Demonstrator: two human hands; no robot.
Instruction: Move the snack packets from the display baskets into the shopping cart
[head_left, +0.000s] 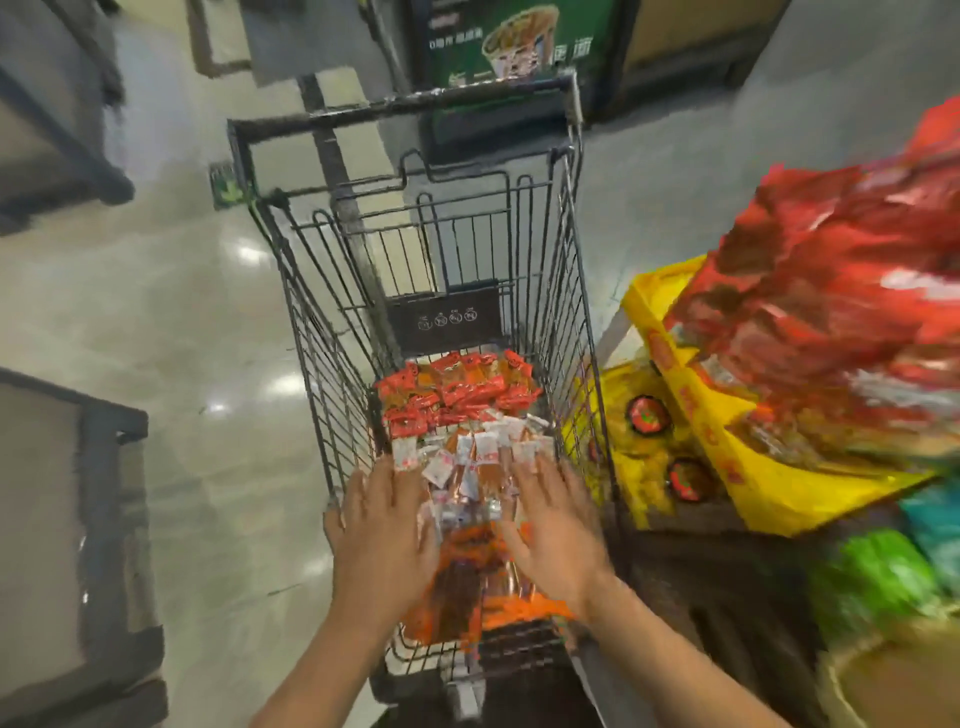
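Your 2 hands are over the near end of the shopping cart (415, 291), palms down. Left hand (387, 535): fingers straight and spread, holding nothing, fingertips just above the pile near the cart's left wall. Right hand (553, 530): same posture, fingers extended, empty, close to the cart's right wall. Whether either palm touches the packets below, you cannot tell.

Snack packets (457, 395) already lie on the cart floor: a red batch toward the far end under the black child-seat flap (444, 317), a white-ended batch in the middle, orange packets at the near end between and under your hands.

To the right of the cart, touching or just beside its right wall, stands a yellow display basket (769, 467) heaped with red packets (831, 270); heavy motion blur there. Green packets (878, 577) sit further toward the near right corner of the frame, also blurred.

Cart handle (405, 104) at the far end. Glossy floor (182, 312) on the left
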